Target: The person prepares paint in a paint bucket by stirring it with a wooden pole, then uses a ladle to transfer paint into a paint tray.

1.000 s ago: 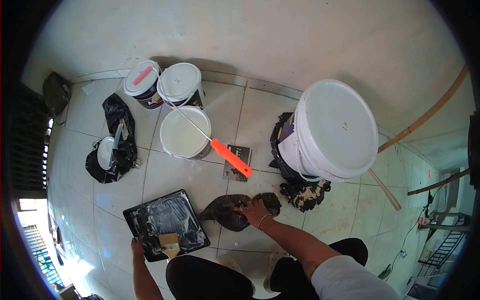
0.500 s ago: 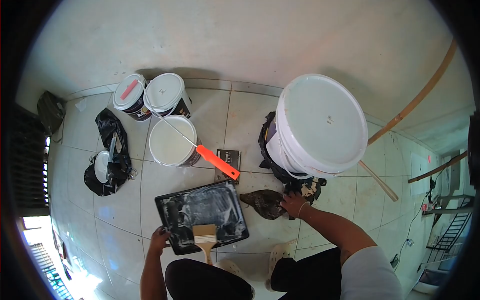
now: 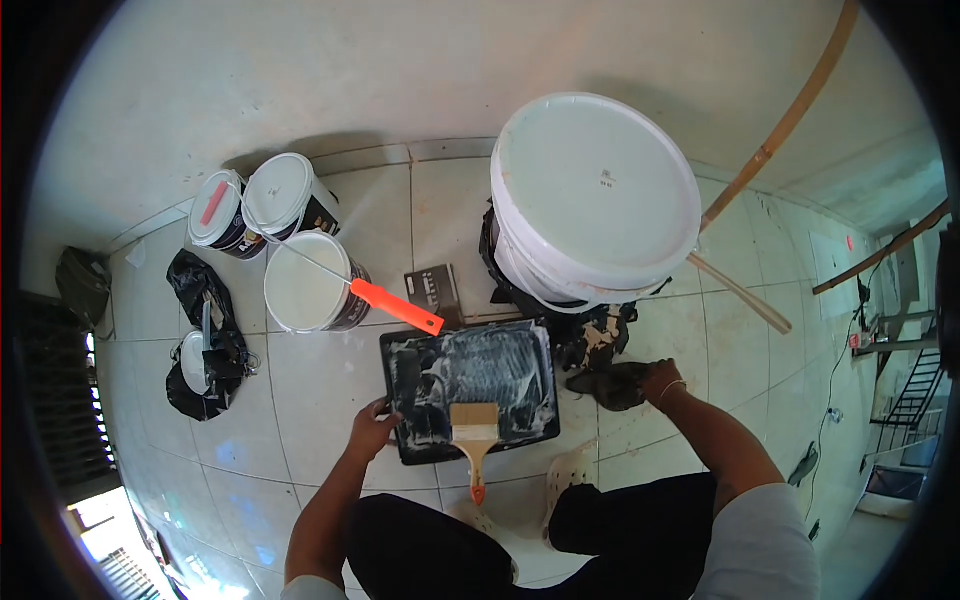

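Paint tray (image 3: 430, 375): quantity one, black, streaked with white residue, located on the tiled floor (image 3: 330, 390) directly in front of the person's legs. One left hand (image 3: 375, 430) is clamped on the tray's left rim, with the thumb at the edge. One flat paintbrush (image 3: 474, 430) lies in the near part of the tray; its bristles point away from the person, and its orange-tipped handle extends past the near rim. One right hand (image 3: 662, 383) is at the right end of one dark crumpled item (image 3: 612, 388), right of the tray; whether its fingers are closed cannot be determined. Buckets total four. Two small lidded buckets (image 3: 280, 195) stand side by side near the wall (image 3: 400, 70); a third small bucket (image 3: 308, 282), with a white top surface, stands nearer the tray. One large lidded white bucket (image 3: 600, 190) stands beyond the tray, to the right, with black plastic (image 3: 490, 250) around its lower part. One paint roller (image 3: 397, 306) has an orange handle, a thin metal rod and a pink sleeve; the rod passes above the third bucket. One dark flat card (image 3: 433, 290) lies at the tray's far edge. One black bag (image 3: 205, 290) lies at the left, with one round white object (image 3: 194, 362) on it. Two light-coloured clogs (image 3: 568, 480) are visible, one per foot.
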